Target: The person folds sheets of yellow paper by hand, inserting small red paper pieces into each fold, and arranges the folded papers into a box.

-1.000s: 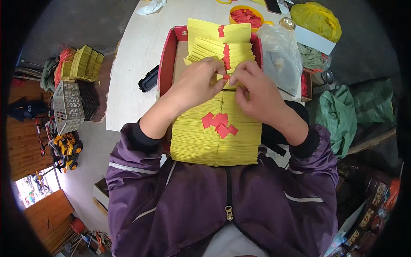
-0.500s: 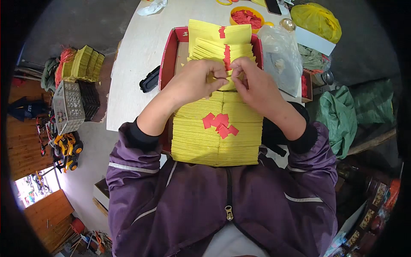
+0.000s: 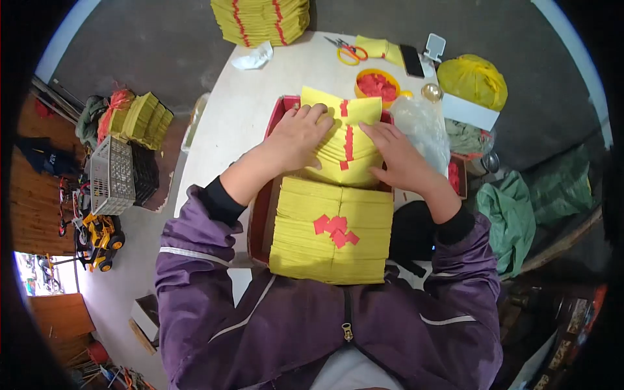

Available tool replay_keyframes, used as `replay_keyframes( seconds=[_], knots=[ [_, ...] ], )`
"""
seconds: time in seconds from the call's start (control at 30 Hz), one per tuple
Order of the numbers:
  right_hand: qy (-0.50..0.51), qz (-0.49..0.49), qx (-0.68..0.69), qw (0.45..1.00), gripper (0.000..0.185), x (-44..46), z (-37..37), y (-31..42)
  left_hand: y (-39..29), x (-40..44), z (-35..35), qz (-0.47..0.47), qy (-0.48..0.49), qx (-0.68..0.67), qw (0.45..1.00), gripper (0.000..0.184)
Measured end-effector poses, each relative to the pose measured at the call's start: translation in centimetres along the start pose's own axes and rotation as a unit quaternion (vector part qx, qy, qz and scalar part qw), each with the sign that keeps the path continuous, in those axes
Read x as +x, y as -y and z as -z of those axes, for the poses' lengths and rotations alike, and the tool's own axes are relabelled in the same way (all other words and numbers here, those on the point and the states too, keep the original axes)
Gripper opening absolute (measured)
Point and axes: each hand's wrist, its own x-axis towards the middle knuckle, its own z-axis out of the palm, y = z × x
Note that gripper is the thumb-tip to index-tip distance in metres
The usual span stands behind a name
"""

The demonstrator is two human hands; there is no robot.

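Head-height view, facing steeply downward

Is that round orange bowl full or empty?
Not empty: the bowl holds many red pieces, which hide its bottom.

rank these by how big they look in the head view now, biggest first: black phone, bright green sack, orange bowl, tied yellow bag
1. bright green sack
2. tied yellow bag
3. orange bowl
4. black phone

Pale lettering (image 3: pixel 51 155) on dark garment (image 3: pixel 34 149), too small to read.
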Motion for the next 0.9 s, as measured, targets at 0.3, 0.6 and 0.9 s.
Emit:
replay_keyframes(
  seconds=[0.3,0.6,0.9],
  knots=[
    [0.070,-0.022,0.023,0.997,0.096,2.9,-1.3,-4.3,1.9,5.0,-0.4,-0.012,0.149,0.004,0.989,0.087],
    [0.114,-0.031,0.100,0.988,0.087,2.5,0.6,-2.4,0.7,3.7,0.2,-0.003,0.171,-0.012,0.985,0.084],
    [0.115,-0.043,-0.021,0.992,0.089,4.3,4.1,-1.2,0.3,4.5,3.7,-0.027,0.162,0.038,0.986,0.069]
  ],
)
